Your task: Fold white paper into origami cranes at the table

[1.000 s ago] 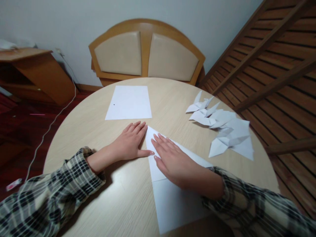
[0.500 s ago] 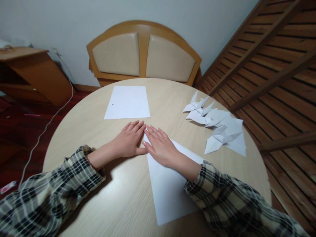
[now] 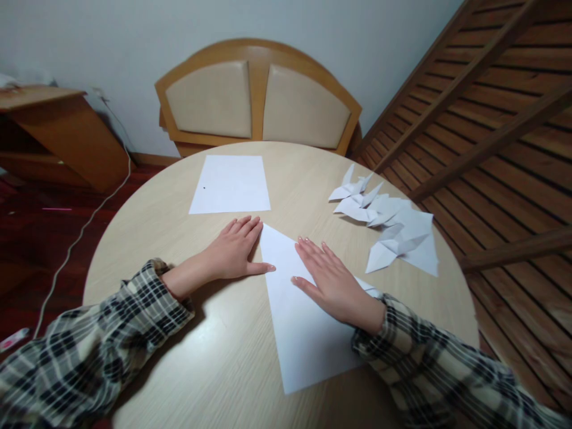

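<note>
A white sheet of paper (image 3: 299, 339) lies on the table, its upper right edge slanting down like a diagonal fold. My left hand (image 3: 235, 250) rests flat at the sheet's upper left corner, fingers stretched out and the thumb on its left edge. Flat along the slanting edge lies my right hand (image 3: 330, 283), its fingers extended and the thumb spread. Neither hand grasps anything. The right forearm and sleeve cover part of the sheet's right side.
Another white sheet (image 3: 232, 185) with a small dark dot lies farther back on the round table (image 3: 179, 351). Several folded paper cranes (image 3: 386, 247) stand at the right. Beyond the table is a padded wooden headboard (image 3: 257, 89); a slatted wooden structure (image 3: 504, 143) rises at the right.
My right hand has slid down and right along the paper's slanting edge, away from the left hand. The left hand stays at the corner.
</note>
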Motion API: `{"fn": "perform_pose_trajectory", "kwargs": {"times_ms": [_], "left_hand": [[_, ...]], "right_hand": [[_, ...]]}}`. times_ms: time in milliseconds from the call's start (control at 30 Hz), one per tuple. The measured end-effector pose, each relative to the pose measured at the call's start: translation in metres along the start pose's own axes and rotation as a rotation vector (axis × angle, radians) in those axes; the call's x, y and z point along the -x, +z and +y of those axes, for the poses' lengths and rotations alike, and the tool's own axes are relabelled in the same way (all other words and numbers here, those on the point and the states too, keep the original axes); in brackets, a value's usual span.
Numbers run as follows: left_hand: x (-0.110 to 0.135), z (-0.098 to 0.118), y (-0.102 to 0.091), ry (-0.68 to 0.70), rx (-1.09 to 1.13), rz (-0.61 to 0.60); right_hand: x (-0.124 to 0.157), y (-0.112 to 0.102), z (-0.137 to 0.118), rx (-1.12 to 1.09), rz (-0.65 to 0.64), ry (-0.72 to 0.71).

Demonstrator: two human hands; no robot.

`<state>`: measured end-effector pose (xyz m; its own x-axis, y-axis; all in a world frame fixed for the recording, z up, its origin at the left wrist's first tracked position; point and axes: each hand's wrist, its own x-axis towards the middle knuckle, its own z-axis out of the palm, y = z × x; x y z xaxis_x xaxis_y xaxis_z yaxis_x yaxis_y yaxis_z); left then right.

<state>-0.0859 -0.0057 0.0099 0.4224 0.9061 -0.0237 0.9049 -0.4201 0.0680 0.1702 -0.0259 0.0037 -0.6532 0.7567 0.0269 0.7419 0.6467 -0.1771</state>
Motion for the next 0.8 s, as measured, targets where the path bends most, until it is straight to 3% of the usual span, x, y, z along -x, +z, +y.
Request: {"fn": "perform_pose_trajectory", "kwargs": {"times_ms": [500, 800], "left_hand": [[-0.001, -0.002, 0.003, -0.004, 0.018, 0.008], [-0.001, -0.005, 0.005, 0.002, 0.023, 0.021]], "right_hand": [[0.089, 0.005, 0.048, 0.189, 0.058, -0.021], [0.119, 0.007, 0.051, 0.238, 0.121, 0.039]]}}
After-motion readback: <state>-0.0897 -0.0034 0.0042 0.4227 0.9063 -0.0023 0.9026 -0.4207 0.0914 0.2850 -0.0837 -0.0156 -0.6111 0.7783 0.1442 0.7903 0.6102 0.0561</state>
